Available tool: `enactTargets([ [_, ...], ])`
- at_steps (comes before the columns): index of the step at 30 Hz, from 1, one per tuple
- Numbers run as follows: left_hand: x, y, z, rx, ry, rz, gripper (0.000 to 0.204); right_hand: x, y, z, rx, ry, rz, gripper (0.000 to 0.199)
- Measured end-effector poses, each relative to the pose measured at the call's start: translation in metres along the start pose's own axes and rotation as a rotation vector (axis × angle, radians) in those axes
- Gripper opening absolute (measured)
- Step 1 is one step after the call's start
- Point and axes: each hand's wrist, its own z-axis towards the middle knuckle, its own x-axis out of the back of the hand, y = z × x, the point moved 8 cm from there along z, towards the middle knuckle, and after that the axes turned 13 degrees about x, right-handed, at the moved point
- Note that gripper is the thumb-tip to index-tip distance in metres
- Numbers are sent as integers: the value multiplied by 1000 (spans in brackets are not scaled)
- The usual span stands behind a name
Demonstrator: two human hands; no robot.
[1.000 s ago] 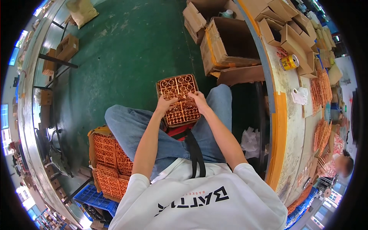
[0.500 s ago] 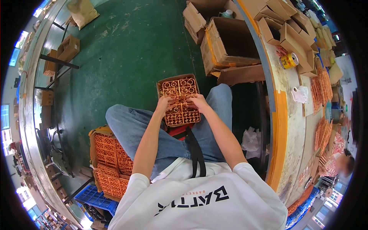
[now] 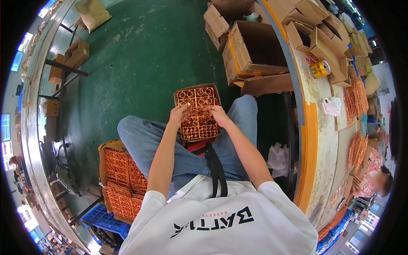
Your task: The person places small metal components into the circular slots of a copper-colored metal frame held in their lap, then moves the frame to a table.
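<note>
A copper-coloured lattice frame (image 3: pixel 198 94) with rows of rings and small parts lies in a small cardboard box (image 3: pixel 175 97) between my knees. My left hand (image 3: pixel 179 114) is on the frame's left side, its fingers bent in a pinch near a shiny ring. Over the right side of the frame is my right hand (image 3: pixel 217 114), fingers closed toward the middle. What either pinch holds is too small to make out. Below the box, something red (image 3: pixel 199 145) shows by my lap.
Beside my left thigh, a carton (image 3: pixel 103 168) holds stacked orange-copper frames, with a blue crate (image 3: pixel 104 219) behind it. Large open cartons (image 3: pixel 238 55) stand ahead right. The worktable (image 3: pixel 316 170) on my right bears boxes, a yellow can (image 3: pixel 319 69) and more frames. A person (image 3: pixel 369 174) is beyond it.
My left hand has shifted slightly left, its fingertips now closer to the rings. My right hand's fingers have moved a little on the frame. The box stays between my knees.
</note>
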Motion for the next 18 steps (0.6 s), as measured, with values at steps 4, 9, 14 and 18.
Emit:
enactTargets([
  [4,-6,3,4,-64,13,-5,24,18,8,14,222,52,-380,22],
  [9,0,0,0,56,-11,15,22,5,-8,6,205,106,-80,23],
  [14,-22,1,-23,234,-92,-34,29,7,-34,-4,-57,66,391,23],
  [18,-17,10,-14,4,0,70,40,5,-36,-2,-3,5,323,22],
])
